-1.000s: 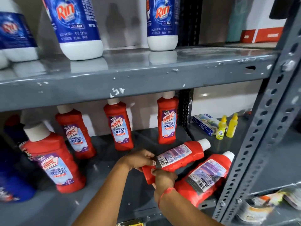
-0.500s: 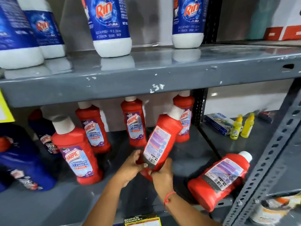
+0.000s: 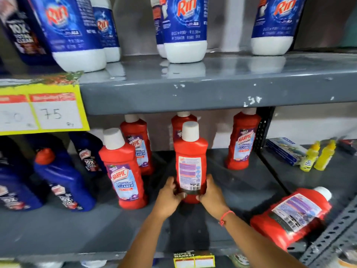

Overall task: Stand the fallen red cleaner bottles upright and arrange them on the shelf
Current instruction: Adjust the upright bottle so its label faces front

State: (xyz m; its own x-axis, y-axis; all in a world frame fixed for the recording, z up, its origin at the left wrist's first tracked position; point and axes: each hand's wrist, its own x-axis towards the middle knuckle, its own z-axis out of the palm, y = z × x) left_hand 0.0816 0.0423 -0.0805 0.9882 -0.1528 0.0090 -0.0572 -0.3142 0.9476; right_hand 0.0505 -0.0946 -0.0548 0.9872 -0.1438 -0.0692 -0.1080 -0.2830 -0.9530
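Observation:
A red cleaner bottle (image 3: 190, 151) with a white cap stands upright in the middle of the grey lower shelf (image 3: 77, 229), its back label facing me. My left hand (image 3: 170, 194) grips its base from the left and my right hand (image 3: 209, 194) from the right. Another red bottle (image 3: 291, 215) lies on its side at the shelf's front right, cap pointing right. Upright red bottles stand nearby: one at front left (image 3: 122, 169), one behind it (image 3: 138, 144), one partly hidden behind the held bottle (image 3: 179, 120), one at back right (image 3: 243, 140).
Dark blue cleaner bottles (image 3: 61, 180) crowd the shelf's left end. The upper shelf (image 3: 193, 88) hangs low overhead, carrying blue-and-white detergent bottles (image 3: 185, 28) and a yellow price tag (image 3: 42, 111). A perforated upright (image 3: 262, 128) divides off the right bay with two small yellow bottles (image 3: 316, 155) and a box (image 3: 286, 149).
The bottle in both hands has swung from lying tilted to fully upright on the shelf. The view has shifted left, showing more blue bottles and the price tag.

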